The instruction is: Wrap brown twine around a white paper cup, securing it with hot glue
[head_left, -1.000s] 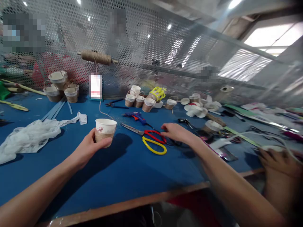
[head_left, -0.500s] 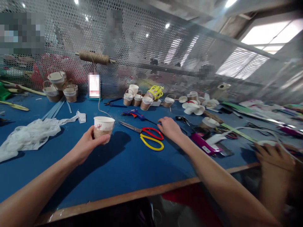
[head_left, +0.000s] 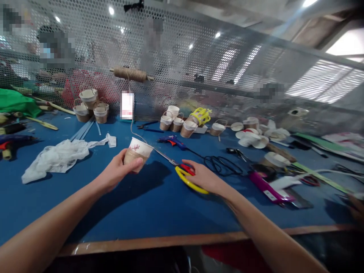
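Note:
My left hand (head_left: 118,170) is closed round a paper cup (head_left: 141,148), thumb in front and fingers behind. The cup is tilted, its lower part wrapped in brown twine, with a small red print near the white rim. A strand of twine runs from the cup up to the spool (head_left: 131,74) on the mesh. At the handles of the scissors (head_left: 191,184), one red and one yellow, my right hand (head_left: 206,177) has its fingers curled over the red loop. The blades point left, toward the cup, which hides their tips.
A blue glue gun (head_left: 174,141) with a black cable lies behind the scissors. White lace (head_left: 54,159) is bunched at left. Small twine-wrapped buckets (head_left: 189,129) stand along the mesh. A purple glue gun (head_left: 269,189) lies right. Another person's hand (head_left: 356,204) shows at the right edge.
My right hand has come from beyond the scissors onto their handles, and the scissors have turned slightly. The cup in my left hand has tipped. The view has swung left.

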Demonstrator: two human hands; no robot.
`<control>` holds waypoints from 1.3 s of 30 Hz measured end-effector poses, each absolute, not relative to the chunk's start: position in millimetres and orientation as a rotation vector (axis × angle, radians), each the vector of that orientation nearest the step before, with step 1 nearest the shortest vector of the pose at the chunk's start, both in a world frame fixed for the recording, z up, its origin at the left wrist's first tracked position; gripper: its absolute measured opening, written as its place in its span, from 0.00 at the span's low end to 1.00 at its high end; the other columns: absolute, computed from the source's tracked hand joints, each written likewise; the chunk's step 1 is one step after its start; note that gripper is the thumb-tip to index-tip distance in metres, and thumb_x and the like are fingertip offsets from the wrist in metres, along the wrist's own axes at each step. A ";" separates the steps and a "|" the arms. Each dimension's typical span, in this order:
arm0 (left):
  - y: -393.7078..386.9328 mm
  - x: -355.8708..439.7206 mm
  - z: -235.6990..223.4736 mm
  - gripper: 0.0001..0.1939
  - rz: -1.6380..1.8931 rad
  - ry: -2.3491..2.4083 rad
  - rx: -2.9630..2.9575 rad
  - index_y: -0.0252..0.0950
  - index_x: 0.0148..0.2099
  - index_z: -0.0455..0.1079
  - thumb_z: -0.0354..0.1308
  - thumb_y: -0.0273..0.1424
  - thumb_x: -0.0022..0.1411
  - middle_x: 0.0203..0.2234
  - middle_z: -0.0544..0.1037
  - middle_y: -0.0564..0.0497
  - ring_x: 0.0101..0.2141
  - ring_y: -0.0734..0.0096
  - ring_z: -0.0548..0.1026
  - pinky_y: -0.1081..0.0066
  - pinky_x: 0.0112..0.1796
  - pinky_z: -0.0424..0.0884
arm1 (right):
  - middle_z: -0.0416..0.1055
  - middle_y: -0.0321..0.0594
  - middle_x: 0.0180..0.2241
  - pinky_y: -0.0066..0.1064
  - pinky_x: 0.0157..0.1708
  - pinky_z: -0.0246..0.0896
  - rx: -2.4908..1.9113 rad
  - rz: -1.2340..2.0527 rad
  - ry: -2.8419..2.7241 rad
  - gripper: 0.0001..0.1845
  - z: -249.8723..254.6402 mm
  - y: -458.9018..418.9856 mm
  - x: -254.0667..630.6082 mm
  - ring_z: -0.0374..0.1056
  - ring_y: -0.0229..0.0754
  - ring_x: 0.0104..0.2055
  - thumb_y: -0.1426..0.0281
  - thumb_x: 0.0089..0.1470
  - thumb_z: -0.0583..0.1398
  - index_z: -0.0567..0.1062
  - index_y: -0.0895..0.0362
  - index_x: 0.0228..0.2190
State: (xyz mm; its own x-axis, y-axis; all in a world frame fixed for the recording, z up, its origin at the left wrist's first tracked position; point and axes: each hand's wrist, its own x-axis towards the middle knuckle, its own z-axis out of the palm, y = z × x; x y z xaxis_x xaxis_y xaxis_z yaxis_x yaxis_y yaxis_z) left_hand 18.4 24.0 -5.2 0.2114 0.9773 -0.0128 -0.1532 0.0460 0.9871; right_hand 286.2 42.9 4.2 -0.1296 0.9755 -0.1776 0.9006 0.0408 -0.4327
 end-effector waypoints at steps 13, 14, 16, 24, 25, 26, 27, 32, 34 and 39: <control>27.0 11.7 -1.7 0.23 0.976 0.965 1.188 0.33 0.45 0.65 0.61 0.40 0.49 0.37 0.73 0.43 0.33 0.65 0.72 0.65 0.34 0.70 | 0.61 0.37 0.32 0.33 0.36 0.61 -0.992 1.294 -1.787 0.34 31.3 40.3 245.6 0.63 0.41 0.36 0.48 0.40 0.58 0.56 0.51 0.45; 27.1 11.7 -1.9 0.23 0.982 0.973 1.185 0.33 0.45 0.65 0.61 0.40 0.48 0.36 0.73 0.43 0.33 0.65 0.72 0.64 0.34 0.70 | 0.60 0.37 0.32 0.35 0.39 0.60 -0.970 1.205 -1.842 0.35 31.2 44.0 243.3 0.63 0.43 0.40 0.48 0.38 0.59 0.55 0.51 0.44; 27.4 11.7 -2.0 0.23 0.997 0.984 1.177 0.33 0.45 0.66 0.61 0.40 0.48 0.36 0.73 0.43 0.33 0.64 0.73 0.64 0.34 0.70 | 0.59 0.38 0.34 0.36 0.43 0.58 -1.023 1.019 -1.946 0.35 30.2 49.2 240.3 0.61 0.45 0.44 0.50 0.36 0.62 0.55 0.51 0.42; 31.0 12.7 -5.9 0.25 1.032 1.089 1.233 0.31 0.45 0.62 0.61 0.41 0.48 0.34 0.71 0.45 0.31 0.68 0.71 0.66 0.33 0.69 | 0.64 0.40 0.36 0.35 0.35 0.59 -1.397 0.570 -2.210 0.32 7.2 39.6 240.0 0.62 0.42 0.36 0.58 0.34 0.66 0.61 0.53 0.41; 31.5 12.8 -6.8 0.25 1.035 1.108 1.260 0.31 0.44 0.62 0.61 0.41 0.48 0.32 0.71 0.46 0.30 0.68 0.70 0.67 0.33 0.69 | 0.64 0.39 0.37 0.35 0.35 0.59 -1.392 0.517 -2.233 0.31 4.5 38.9 240.1 0.62 0.43 0.36 0.58 0.34 0.66 0.62 0.53 0.40; 31.9 13.0 -7.5 0.25 1.035 1.123 1.286 0.31 0.43 0.61 0.61 0.41 0.48 0.31 0.70 0.47 0.30 0.69 0.70 0.67 0.33 0.69 | 0.65 0.39 0.36 0.35 0.36 0.59 -1.384 0.466 -2.253 0.30 2.7 38.5 239.9 0.62 0.43 0.37 0.59 0.34 0.66 0.62 0.53 0.40; 32.1 13.0 -8.1 0.24 1.030 1.133 1.307 0.30 0.43 0.61 0.60 0.41 0.48 0.30 0.70 0.48 0.29 0.69 0.70 0.67 0.33 0.69 | 0.65 0.39 0.36 0.35 0.37 0.59 -1.372 0.421 -2.269 0.29 1.6 38.4 239.4 0.62 0.43 0.37 0.59 0.35 0.66 0.62 0.53 0.39; 31.0 13.4 -9.0 0.24 0.969 1.149 1.362 0.31 0.42 0.60 0.60 0.42 0.49 0.29 0.70 0.50 0.29 0.70 0.70 0.67 0.33 0.68 | 0.66 0.37 0.32 0.32 0.33 0.60 -1.321 0.333 -2.281 0.25 3.4 36.4 235.9 0.62 0.40 0.33 0.62 0.38 0.65 0.63 0.54 0.37; 30.0 13.6 -9.1 0.24 0.950 1.149 1.374 0.32 0.43 0.60 0.60 0.42 0.49 0.29 0.70 0.50 0.29 0.69 0.70 0.67 0.33 0.68 | 0.66 0.37 0.31 0.31 0.30 0.59 -1.323 0.303 -2.290 0.23 4.5 34.6 235.0 0.62 0.40 0.32 0.62 0.39 0.65 0.64 0.54 0.36; 29.1 14.2 -8.4 0.23 0.933 1.155 1.371 0.31 0.42 0.61 0.60 0.41 0.49 0.29 0.70 0.50 0.28 0.70 0.70 0.68 0.32 0.67 | 0.66 0.36 0.30 0.30 0.27 0.58 -1.315 0.204 -2.299 0.21 3.5 32.9 234.8 0.60 0.38 0.28 0.61 0.40 0.64 0.65 0.55 0.35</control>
